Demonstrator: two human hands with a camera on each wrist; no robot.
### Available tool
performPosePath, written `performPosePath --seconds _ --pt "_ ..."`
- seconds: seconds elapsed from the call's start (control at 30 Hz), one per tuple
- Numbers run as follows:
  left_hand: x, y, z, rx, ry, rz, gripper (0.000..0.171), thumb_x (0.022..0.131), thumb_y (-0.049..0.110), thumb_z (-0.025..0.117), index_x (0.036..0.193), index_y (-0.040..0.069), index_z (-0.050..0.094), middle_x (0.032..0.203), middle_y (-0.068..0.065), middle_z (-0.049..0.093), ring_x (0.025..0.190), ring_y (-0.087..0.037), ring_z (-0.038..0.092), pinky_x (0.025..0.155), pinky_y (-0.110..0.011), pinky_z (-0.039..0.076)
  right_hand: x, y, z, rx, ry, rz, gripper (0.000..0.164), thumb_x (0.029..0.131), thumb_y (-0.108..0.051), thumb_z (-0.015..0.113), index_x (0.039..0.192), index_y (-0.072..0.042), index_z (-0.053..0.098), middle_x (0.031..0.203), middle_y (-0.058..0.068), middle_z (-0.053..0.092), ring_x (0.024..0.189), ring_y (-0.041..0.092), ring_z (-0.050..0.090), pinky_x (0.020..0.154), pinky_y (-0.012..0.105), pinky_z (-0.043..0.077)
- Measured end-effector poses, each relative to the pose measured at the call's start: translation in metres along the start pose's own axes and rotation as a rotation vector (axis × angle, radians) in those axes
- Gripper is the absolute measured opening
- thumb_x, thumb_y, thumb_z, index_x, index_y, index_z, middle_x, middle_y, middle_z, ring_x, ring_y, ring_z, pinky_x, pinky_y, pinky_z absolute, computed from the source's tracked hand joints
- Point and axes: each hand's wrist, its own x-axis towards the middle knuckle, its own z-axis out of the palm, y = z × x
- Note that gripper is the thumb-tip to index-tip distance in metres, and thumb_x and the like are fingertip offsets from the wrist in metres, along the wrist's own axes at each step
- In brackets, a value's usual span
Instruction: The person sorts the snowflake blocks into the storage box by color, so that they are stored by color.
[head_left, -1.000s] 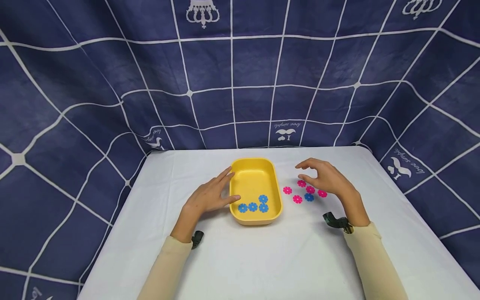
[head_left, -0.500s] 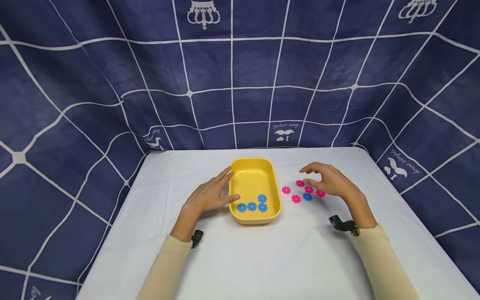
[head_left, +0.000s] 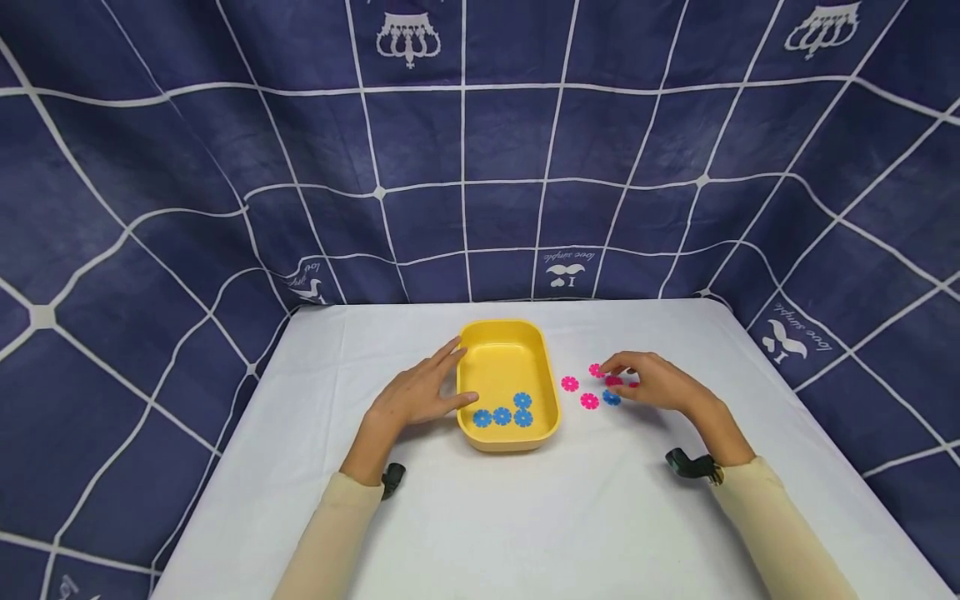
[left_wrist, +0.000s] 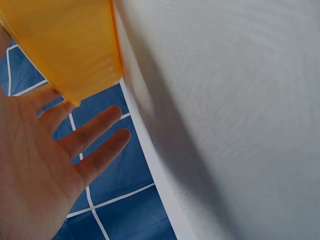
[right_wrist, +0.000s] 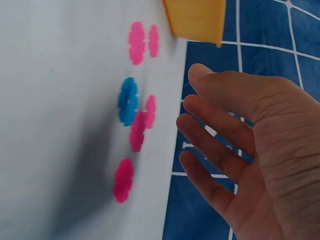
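My left hand point(head_left: 416, 392) lies along the left side of a yellow plastic tray point(head_left: 506, 446), its fingers spread and straight at the rim. In the left wrist view the fingertips reach around the tray's wall point(left_wrist: 70, 45). Several blue flower-shaped discs point(head_left: 502, 416) lie inside, at the tray's near end. To the right, my right hand point(head_left: 652, 383) hovers low over several pink flower-shaped discs point(head_left: 589, 401) and a blue disc point(head_left: 611, 397). Nothing sits between its gently bent fingers and thumb in the right wrist view, and the hand partly covers some pink discs in the head view.
A white cloth point(head_left: 540, 525) covers the table. Dark blue curtains point(head_left: 502, 133) with white grid lines stand behind it and on both sides. Each wrist wears a small black camera mount point(head_left: 690, 465).
My right hand draws back slightly to the right, then lowers toward the discs, its fingertips coming closer to them. The left hand and tray stay put; the head view shifts slightly.
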Motion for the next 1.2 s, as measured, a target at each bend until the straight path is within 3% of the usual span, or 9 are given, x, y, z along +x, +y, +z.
performPosePath --seconds 0.47,1.2 --pt "-0.002 -0.001 0.000 -0.002 -0.008 -0.002 0.099 0.095 0.082 0.054 0.172 0.024 0.029 0.181 0.013 0.009 0.157 -0.030 0.040 0.117 -0.061 0.047 -0.004 0.012 0.014 -0.026 -0.060 -0.013 0.036 0.090 -0.014 0.089 0.124 -0.017 0.079 0.122 0.003 0.076 0.121 0.032 0.067 0.106 0.058 0.056" --pt "-0.001 0.001 0.000 0.002 -0.009 -0.001 0.101 0.095 0.084 0.052 0.172 0.025 0.029 0.181 0.013 0.010 0.158 -0.028 0.039 0.117 -0.060 0.047 -0.001 0.021 0.019 -0.033 -0.037 0.009 0.040 0.088 -0.016 0.091 0.125 -0.022 0.078 0.122 0.002 0.075 0.122 0.031 0.066 0.104 0.053 0.059"
